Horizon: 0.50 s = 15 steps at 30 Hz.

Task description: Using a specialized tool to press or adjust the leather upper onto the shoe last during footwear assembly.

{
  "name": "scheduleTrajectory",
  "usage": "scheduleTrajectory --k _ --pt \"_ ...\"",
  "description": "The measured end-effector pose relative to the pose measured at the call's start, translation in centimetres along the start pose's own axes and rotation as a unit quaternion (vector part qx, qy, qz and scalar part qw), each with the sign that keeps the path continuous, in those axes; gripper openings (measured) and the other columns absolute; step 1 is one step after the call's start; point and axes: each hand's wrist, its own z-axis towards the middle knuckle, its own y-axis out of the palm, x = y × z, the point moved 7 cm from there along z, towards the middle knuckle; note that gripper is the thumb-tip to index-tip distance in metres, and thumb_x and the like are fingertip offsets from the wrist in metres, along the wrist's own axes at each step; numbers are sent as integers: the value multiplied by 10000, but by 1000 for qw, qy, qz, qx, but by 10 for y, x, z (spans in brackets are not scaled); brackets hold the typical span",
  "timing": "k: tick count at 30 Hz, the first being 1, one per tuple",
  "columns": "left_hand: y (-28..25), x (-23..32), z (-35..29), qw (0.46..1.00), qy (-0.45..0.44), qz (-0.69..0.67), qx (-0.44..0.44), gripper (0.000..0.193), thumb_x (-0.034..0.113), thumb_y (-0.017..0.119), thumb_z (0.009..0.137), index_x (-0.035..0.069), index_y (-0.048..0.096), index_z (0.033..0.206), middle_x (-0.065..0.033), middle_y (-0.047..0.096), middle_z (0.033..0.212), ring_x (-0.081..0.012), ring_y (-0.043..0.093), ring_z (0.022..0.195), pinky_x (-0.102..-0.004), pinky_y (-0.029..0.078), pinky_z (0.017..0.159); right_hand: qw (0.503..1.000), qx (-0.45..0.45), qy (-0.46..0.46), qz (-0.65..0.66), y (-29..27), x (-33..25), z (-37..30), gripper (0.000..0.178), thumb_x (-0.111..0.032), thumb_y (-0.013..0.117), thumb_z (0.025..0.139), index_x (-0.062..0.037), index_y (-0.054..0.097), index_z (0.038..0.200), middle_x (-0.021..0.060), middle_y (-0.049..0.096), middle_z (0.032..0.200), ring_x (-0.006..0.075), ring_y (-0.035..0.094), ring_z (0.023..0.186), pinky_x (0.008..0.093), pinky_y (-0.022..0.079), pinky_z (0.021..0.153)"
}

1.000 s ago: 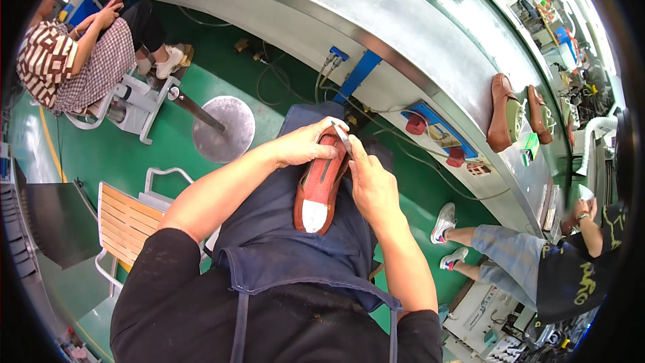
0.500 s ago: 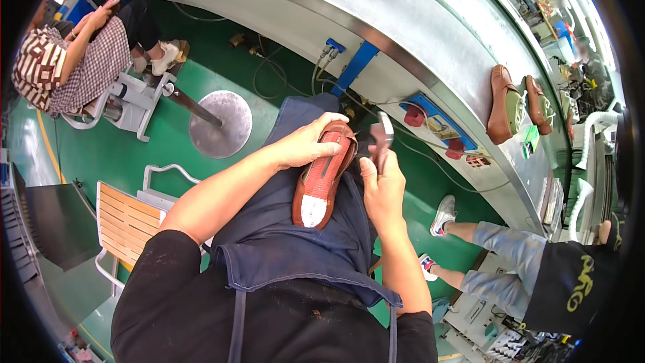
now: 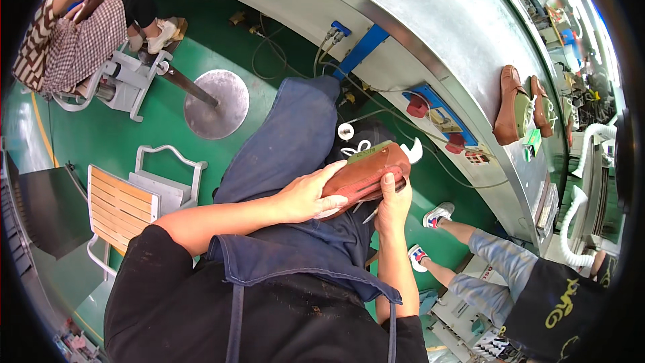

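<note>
A brown leather shoe (image 3: 366, 180) on a green shoe last (image 3: 371, 150) is held over my lap, turned on its side. My left hand (image 3: 304, 196) is closed round one end, its thumb along the leather. My right hand (image 3: 394, 207) grips the other end, thumb pressed on the reddish underside. A shiny curved metal tool head (image 3: 413, 150) sticks out beyond the shoe near my right fingers. Thin metal handles (image 3: 371, 214) show below the shoe, beside the right hand; the shoe hides the rest of that tool. White laces (image 3: 363, 146) lie behind the shoe.
A long metal bench (image 3: 430, 7) runs across ahead, with a pair of brown shoes (image 3: 514, 107) and a small green box (image 3: 531, 142) at right. A slatted chair (image 3: 124, 205) stands left. One person (image 3: 80, 47) sits far left; another (image 3: 517, 275) is at right.
The shoe has been turned from underside up onto its side, showing the green last. My right hand has moved in from beside it and now grips it with the tool.
</note>
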Motion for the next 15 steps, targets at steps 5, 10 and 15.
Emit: scheduleTrajectory --k 5,10,15 --pt "-26 -1 -1 996 14 8 89 782 450 683 975 31 387 1565 -282 649 1342 -416 648 1245 -444 501 1045 998 -53 35 -19 36 -4 25 569 -375 712 1001 17 547 1379 136 668 1245 227 688 1090 372 579 940" --pt "-39 -18 10 994 -25 -56 88 724 410 667 993 -24 434 1523 -245 657 1345 -330 652 1244 -396 483 1063 985 -89 147 -6 55 30 46 609 -492 668 1007 1 577 1352 146 714 1142 243 747 956 380 659 750" --pt "-45 -21 26 979 -130 -146 63 566 333 650 1012 -73 547 1393 -171 723 1201 -277 701 1064 -393 536 954 981 -65 173 -58 56 38 75 491 -373 644 1034 50 632 1284 129 721 1109 187 695 934 327 561 837"
